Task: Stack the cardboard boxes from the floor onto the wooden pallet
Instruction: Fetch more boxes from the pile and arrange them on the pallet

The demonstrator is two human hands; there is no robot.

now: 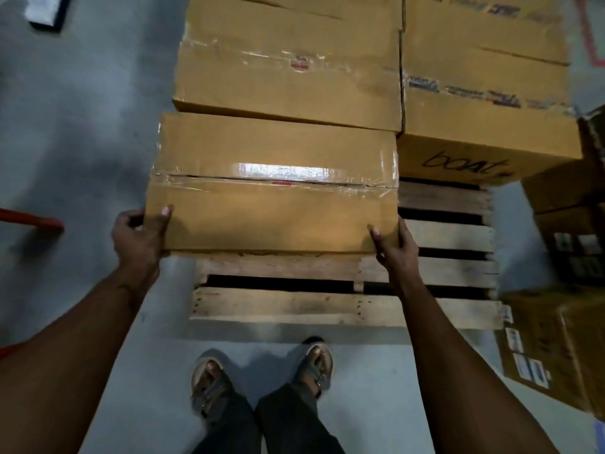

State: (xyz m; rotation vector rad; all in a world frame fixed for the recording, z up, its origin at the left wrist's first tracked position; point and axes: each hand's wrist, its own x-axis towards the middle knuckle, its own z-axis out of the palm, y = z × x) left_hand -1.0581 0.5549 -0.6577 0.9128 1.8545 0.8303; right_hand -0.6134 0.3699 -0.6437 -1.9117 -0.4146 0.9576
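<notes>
- Left hand grips the near-left corner of a brown taped cardboard box, thumb on top
- That box sits over the slatted wooden pallet, overhanging its left edge; it could tip
- Right hand grips the near-right corner, fingers wrapped

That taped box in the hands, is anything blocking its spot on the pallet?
Nothing visible. The taped box, gripped by the left hand and right hand, is over bare slats of the pallet.

This is looking like a warehouse or stockroom. Taped cardboard boxes are sitting stacked on a wooden pallet, with more cartons crowding the grey concrete floor right of it.
</notes>
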